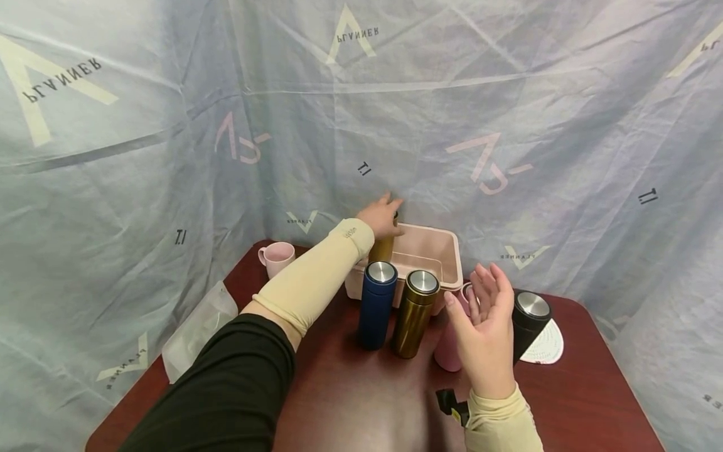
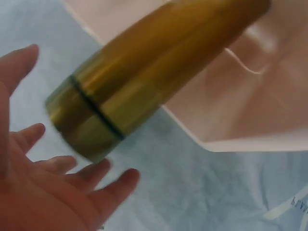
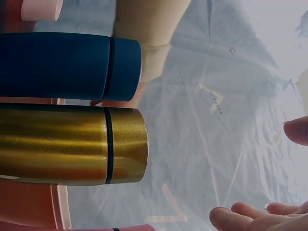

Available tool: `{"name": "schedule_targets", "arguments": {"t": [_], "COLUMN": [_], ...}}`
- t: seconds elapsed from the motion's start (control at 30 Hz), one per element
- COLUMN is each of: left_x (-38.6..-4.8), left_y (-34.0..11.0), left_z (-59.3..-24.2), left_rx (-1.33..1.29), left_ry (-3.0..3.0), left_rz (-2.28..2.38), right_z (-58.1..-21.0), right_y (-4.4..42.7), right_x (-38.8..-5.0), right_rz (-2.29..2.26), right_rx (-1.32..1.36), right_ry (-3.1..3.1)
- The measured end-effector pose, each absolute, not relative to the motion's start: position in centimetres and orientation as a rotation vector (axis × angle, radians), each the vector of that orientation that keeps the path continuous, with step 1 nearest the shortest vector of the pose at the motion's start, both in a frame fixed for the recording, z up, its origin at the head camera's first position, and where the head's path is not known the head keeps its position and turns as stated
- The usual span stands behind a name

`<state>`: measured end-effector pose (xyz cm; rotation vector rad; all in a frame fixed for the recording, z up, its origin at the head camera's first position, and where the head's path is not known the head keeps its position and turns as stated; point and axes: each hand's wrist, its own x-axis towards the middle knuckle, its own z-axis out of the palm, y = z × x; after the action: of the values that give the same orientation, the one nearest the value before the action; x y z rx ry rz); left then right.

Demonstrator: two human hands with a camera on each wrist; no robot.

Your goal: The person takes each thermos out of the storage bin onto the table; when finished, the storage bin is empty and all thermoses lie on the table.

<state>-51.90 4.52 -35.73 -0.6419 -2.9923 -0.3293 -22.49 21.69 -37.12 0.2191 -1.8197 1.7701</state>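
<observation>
My left hand (image 1: 381, 216) reaches over the pink bin (image 1: 432, 251) at the back. Its fingers are spread about the lid end of a gold thermos bottle (image 2: 139, 77), which stands tilted in the bin; whether a fingertip touches it I cannot tell. In front of the bin stand a blue thermos bottle (image 1: 377, 307) and a second gold thermos bottle (image 1: 417, 317). My right hand (image 1: 487, 329) hovers with fingers loosely extended and nothing in them. Behind it are a pink bottle (image 1: 448, 347), partly hidden, and a black thermos bottle (image 1: 528, 323).
A pink mug (image 1: 279, 258) stands at the back left of the red-brown table (image 1: 344, 402). A translucent plastic bag (image 1: 200, 329) lies along the left edge. Behind the black bottle lies a white round-edged piece (image 1: 548, 345). Grey printed cloth (image 1: 316, 125) hangs around the table.
</observation>
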Motion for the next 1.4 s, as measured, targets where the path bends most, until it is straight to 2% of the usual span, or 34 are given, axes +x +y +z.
{"name": "schedule_targets", "arguments": {"t": [0.2,0.8,1.4], "left_x": [-52.3,-51.8,-47.0], "left_y": [4.0,2.6,-1.5], "left_z": [-36.9,-35.8,-30.5], "left_rx": [-0.658,-0.720,-0.719], "left_ry": [-3.012,-2.928,-2.740], "left_rz": [-0.222,-0.426,-0.739], "right_z": [-37.0,-36.5,-36.4], "right_y": [21.4,21.5,21.6], "right_x": [-22.2,-22.1,-21.7], "right_rz": [1.784,1.811,1.821], "right_rx": [0.211,0.238,0.225], "right_ry": [-1.814,-1.779,-1.791]}}
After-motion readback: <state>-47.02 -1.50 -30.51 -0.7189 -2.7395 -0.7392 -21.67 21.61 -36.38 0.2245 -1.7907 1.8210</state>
